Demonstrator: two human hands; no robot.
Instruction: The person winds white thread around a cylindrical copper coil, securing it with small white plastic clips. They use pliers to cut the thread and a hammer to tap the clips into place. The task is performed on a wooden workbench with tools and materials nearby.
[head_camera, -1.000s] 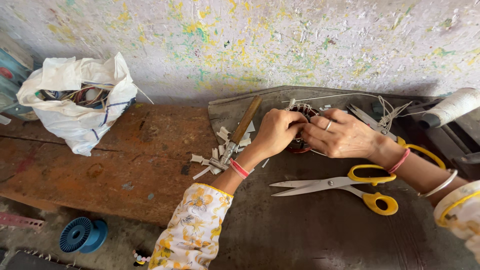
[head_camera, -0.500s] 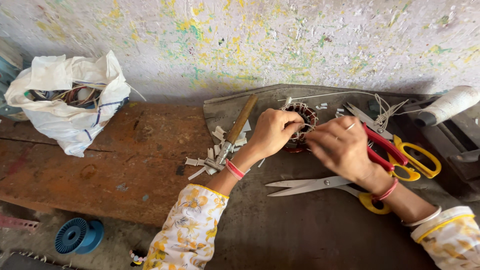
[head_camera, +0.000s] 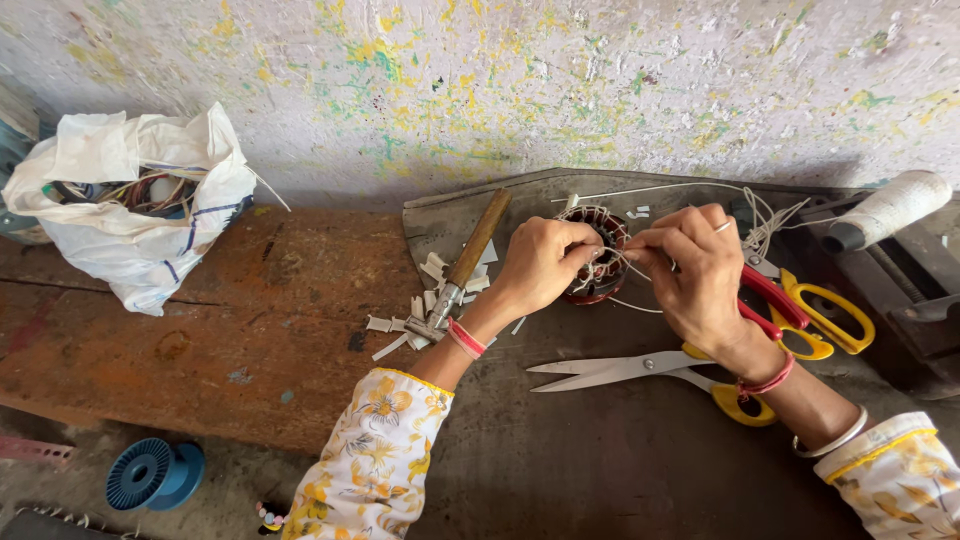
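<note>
From the head camera, the left hand (head_camera: 543, 265) is curling closed over the near rim of a round copper-wound motor stator (head_camera: 596, 254) that is lying on the dark metal sheet (head_camera: 600, 470). The right hand (head_camera: 693, 270) is pinching thin white thread (head_camera: 620, 262) at the stator's right side. Just left of the stator, a wooden-handled tool (head_camera: 470, 262) is resting among white paper scraps (head_camera: 398, 330). Below the stator, yellow-handled scissors (head_camera: 640, 370) are lying open.
</note>
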